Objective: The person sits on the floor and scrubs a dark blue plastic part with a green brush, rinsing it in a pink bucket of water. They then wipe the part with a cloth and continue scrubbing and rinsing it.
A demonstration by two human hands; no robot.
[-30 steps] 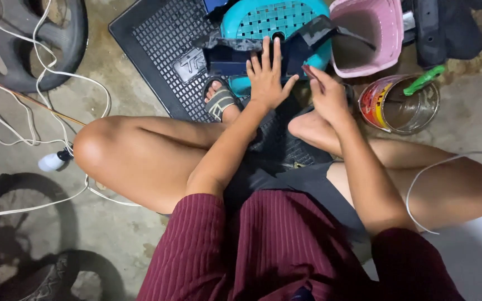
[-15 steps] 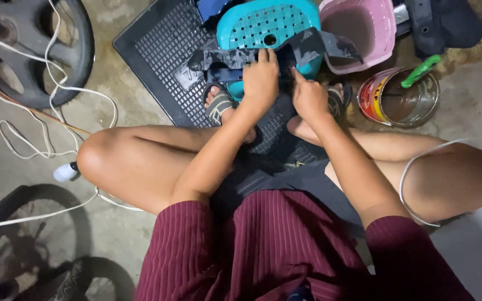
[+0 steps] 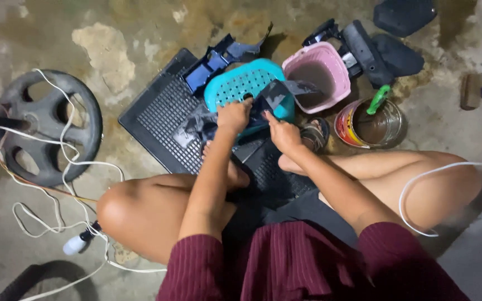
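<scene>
Head view: left hand (image 3: 233, 116) and right hand (image 3: 283, 134) both have fingers clenched on a dark plastic piece (image 3: 263, 103), held over the teal perforated stool (image 3: 241, 85), touching it. Piece lies on the stool, above the black grid panel (image 3: 157, 117) on the floor. Looks mid-handling, not set down (grip tight, both hands). Pink basket (image 3: 319, 72) and paint can (image 3: 369, 122) just beside, untouched.
</scene>
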